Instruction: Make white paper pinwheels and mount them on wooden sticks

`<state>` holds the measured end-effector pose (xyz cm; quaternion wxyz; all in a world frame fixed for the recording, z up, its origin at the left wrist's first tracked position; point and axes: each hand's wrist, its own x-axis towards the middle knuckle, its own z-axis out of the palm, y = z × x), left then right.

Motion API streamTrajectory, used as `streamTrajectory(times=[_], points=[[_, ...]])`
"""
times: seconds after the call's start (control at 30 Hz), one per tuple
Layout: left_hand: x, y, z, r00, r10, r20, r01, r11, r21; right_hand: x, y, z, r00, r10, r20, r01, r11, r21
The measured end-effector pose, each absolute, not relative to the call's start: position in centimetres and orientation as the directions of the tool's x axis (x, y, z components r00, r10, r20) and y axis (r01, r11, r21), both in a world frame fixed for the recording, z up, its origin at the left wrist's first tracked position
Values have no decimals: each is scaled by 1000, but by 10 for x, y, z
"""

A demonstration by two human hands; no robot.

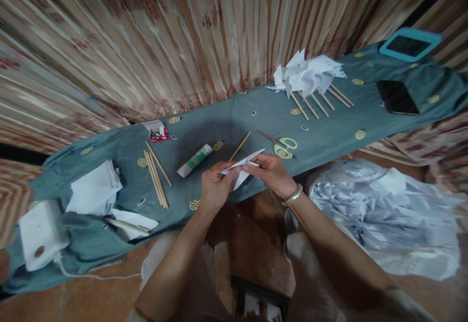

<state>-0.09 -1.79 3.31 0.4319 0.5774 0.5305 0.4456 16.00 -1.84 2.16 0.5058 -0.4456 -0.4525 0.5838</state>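
Observation:
My left hand point(215, 185) and my right hand point(272, 173) both pinch a folded piece of white paper point(244, 164) just above the near edge of a long table covered in blue-grey cloth point(256, 117). The paper is creased into pointed flaps. My right wrist wears a pale bangle. A single wooden stick point(239, 146) lies on the cloth just behind the paper. A glue stick point(195, 160) lies to the left of my hands, and green-handled scissors point(281, 142) lie to the right.
Several wooden sticks point(157, 178) and a stack of white paper point(94, 190) lie at the left, with a small red box point(158, 131). Finished paper pinwheels on sticks point(307, 81) sit at the far right, beside a phone point(397, 97) and a tablet point(409, 44). A plastic bag of paper scraps point(387, 215) is at my right.

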Motion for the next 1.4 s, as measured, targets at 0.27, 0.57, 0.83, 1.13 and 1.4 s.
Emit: streamTrajectory(times=[0.27,0.57,0.83,1.13,1.4], points=[[-2,-17,30,47,995,86,274,-96,957,158,-17,18,-84,993,-77,-218,-94,-971],[-1,-16,29,52,990,132,269,-141,953,158,-16,18,-100,988,-116,-244,-138,-960],[-2,-17,28,53,991,124,299,-134,945,157,-16,20,-103,987,-121,-237,-142,-961],[-2,-15,32,19,991,133,265,-133,955,157,-15,20,-81,989,-121,-201,-135,-970],[1,-12,30,-20,999,26,140,-22,990,157,-15,20,-92,992,-88,-209,-106,-972]])
